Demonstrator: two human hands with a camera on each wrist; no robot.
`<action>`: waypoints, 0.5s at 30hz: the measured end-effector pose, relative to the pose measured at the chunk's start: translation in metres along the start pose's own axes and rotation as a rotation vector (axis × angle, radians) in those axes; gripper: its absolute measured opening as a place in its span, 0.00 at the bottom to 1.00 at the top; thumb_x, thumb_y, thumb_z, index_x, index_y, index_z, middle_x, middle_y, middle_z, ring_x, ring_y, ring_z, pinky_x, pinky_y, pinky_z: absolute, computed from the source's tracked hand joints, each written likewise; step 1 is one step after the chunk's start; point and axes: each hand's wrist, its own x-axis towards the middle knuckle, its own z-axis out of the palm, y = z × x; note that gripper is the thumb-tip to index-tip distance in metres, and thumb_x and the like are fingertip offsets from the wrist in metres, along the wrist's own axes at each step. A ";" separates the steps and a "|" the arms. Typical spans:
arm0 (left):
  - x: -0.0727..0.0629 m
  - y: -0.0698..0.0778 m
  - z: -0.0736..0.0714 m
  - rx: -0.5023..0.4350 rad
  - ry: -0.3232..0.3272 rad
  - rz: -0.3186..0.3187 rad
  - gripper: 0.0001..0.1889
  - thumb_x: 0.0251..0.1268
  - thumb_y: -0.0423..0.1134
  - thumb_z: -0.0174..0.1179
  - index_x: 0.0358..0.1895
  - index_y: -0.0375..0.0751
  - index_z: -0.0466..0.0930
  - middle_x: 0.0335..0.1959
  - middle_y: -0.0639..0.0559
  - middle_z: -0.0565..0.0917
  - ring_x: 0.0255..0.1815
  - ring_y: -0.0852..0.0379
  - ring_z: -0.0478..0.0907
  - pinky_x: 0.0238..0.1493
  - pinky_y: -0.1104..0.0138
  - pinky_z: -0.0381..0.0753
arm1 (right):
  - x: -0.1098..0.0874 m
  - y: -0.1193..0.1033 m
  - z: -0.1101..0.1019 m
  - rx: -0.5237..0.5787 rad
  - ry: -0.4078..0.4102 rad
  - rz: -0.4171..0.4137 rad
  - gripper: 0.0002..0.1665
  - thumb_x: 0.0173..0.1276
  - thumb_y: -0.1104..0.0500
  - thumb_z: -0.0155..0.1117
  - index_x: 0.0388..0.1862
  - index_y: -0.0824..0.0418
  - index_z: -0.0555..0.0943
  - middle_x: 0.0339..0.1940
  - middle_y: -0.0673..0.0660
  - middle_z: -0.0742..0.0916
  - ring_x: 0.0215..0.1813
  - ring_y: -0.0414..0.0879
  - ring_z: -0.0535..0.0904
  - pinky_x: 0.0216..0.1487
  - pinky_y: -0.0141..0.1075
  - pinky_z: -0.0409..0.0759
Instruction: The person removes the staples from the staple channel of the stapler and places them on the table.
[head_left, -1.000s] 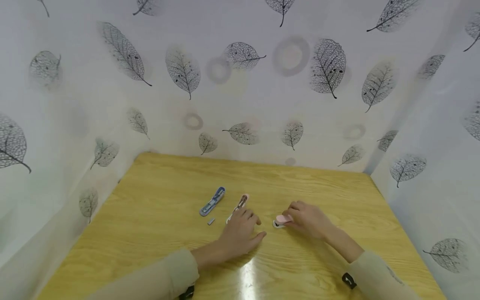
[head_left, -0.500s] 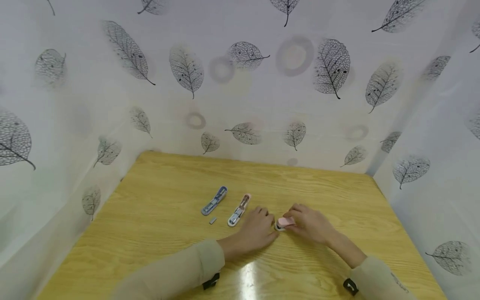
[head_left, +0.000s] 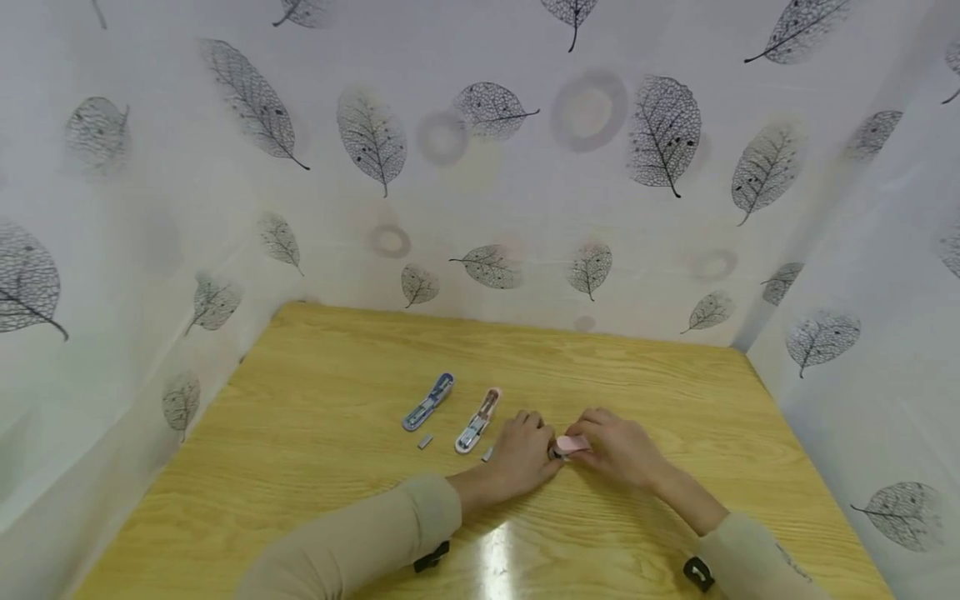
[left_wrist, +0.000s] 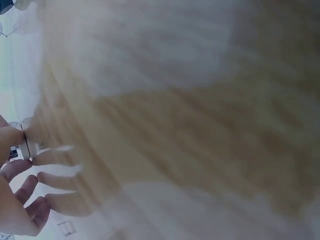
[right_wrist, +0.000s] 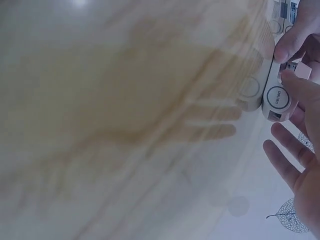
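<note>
A small stapler (head_left: 573,444) with a pink top and white body stands on the table between my two hands in the head view. My right hand (head_left: 618,446) grips it from the right, thumb on its side near the round logo in the right wrist view. From the left, my left hand (head_left: 519,454) pinches the stapler's front end with thumb and fingertips, covering that end in the head view. Its other fingers (left_wrist: 27,187) are bent beside the stapler, low over the shiny tabletop, in the left wrist view.
Left of my hands lie a blue stapler (head_left: 429,402) and a pink-and-white stapler (head_left: 478,421), both spread open. One short grey staple strip (head_left: 425,442) is near them; another strip (head_left: 487,454) shows beside my left hand. Leaf-printed curtains (head_left: 480,192) border the wooden table (head_left: 337,350).
My left hand has moved right, from over the open pink-and-white stapler to the front of the held stapler. The open stapler and a staple strip now show. My right hand keeps its grip.
</note>
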 end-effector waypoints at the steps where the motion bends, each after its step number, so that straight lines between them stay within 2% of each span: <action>1: 0.000 0.000 0.000 -0.005 0.004 -0.001 0.15 0.67 0.60 0.69 0.36 0.54 0.84 0.45 0.56 0.83 0.47 0.58 0.75 0.46 0.66 0.77 | 0.000 0.001 0.000 -0.008 0.012 -0.005 0.18 0.57 0.53 0.84 0.44 0.55 0.88 0.42 0.48 0.89 0.42 0.41 0.86 0.39 0.33 0.86; 7: 0.001 0.000 0.000 -0.031 -0.001 -0.006 0.16 0.70 0.56 0.68 0.26 0.56 0.79 0.43 0.57 0.82 0.46 0.59 0.74 0.44 0.68 0.73 | -0.003 0.010 -0.005 0.001 0.127 -0.036 0.22 0.49 0.58 0.87 0.43 0.55 0.88 0.40 0.49 0.89 0.41 0.42 0.85 0.38 0.34 0.85; 12: 0.000 0.000 -0.004 -0.027 -0.035 -0.022 0.16 0.71 0.61 0.66 0.38 0.54 0.82 0.43 0.56 0.81 0.47 0.58 0.74 0.46 0.66 0.74 | -0.001 0.009 -0.007 0.003 0.047 -0.021 0.19 0.53 0.55 0.85 0.44 0.53 0.88 0.40 0.47 0.90 0.42 0.42 0.85 0.39 0.34 0.85; 15: 0.000 0.002 -0.003 -0.026 -0.029 -0.016 0.18 0.71 0.63 0.64 0.44 0.53 0.83 0.44 0.56 0.81 0.47 0.58 0.73 0.47 0.66 0.74 | -0.001 0.007 -0.007 0.005 -0.003 0.004 0.17 0.56 0.53 0.84 0.44 0.52 0.88 0.39 0.46 0.90 0.42 0.42 0.84 0.39 0.34 0.85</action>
